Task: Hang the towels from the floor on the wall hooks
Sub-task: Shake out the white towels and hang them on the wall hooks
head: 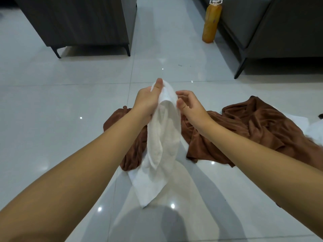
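A white towel [162,140] hangs from my left hand [146,100], which grips its top edge with the thumb over the cloth. The towel's lower end trails onto the glossy tiled floor. My right hand [189,105] is at the towel's right edge, thumb touching the cloth and fingers loosely curled; I cannot tell whether it pinches the towel. Brown towels lie crumpled on the floor behind: one [253,130] to the right, another [132,149] partly hidden behind the white towel. No wall hooks are in view.
A dark cabinet on legs [78,23] stands at the back left and a dark sofa [271,32] at the back right. An orange pump bottle [210,21] stands beside the sofa. More white cloth [314,130] lies at the right edge.
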### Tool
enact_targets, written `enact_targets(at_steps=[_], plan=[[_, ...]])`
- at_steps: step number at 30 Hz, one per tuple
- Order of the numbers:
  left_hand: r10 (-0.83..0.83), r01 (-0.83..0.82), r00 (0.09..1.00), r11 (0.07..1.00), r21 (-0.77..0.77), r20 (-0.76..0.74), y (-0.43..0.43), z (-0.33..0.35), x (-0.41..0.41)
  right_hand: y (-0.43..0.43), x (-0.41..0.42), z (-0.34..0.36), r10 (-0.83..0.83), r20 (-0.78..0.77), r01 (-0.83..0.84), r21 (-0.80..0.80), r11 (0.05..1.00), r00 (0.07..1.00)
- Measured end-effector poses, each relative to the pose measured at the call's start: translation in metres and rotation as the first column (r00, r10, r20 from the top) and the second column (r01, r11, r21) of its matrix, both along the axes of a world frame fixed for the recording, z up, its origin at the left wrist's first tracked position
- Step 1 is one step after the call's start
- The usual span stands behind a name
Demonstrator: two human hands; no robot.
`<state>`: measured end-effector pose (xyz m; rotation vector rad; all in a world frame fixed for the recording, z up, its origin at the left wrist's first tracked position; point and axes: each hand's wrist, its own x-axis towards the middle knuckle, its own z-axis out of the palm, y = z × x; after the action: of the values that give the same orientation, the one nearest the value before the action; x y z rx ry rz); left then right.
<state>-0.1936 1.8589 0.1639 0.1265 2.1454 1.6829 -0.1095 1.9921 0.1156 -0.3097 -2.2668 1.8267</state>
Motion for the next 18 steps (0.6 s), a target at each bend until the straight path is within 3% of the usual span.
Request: enact_targets(at_steps=[6, 9, 12, 14, 16, 18], plan=[[0.107, -0.118, 0.985, 0.99, 0.08, 0.136, -0.002, 0.009, -0.003, -0.004, 0.003, -0.012, 0.034, 0.052, -0.04, 0.113, 0.993, 0.998], [0.066, -0.066, 0.997, 0.998, 0.017, 0.032, -0.006, 0.009, -0.009, -0.003, 0.003, -0.013, -0.023, 0.062, 0.022, 0.025, 0.999, 0.998], [-0.132, 0.067, 0.963, 0.961, -0.268, -0.235, -0.019, -0.002, -0.019, 0.005, 0.001, -0.003, -0.025, 0.071, 0.027, -0.032, 0.999, 0.997], [-0.275, 0.18, 0.93, 0.918, -0.353, -0.242, -0.026, -0.011, -0.021, 0.009, 0.0, 0.003, 0.002, 0.077, 0.0, -0.026, 1.0, 0.997], [-0.403, 0.327, 0.892, 0.889, -0.319, -0.207, -0.027, -0.013, -0.014, 0.011, -0.001, 0.008, 0.035, 0.089, -0.033, -0.019, 0.999, 0.995], [-0.519, 0.497, 0.841, 0.852, -0.161, -0.151, -0.024, -0.015, -0.004, 0.007, -0.005, 0.014, 0.052, 0.108, -0.049, -0.033, 0.998, 0.993]])
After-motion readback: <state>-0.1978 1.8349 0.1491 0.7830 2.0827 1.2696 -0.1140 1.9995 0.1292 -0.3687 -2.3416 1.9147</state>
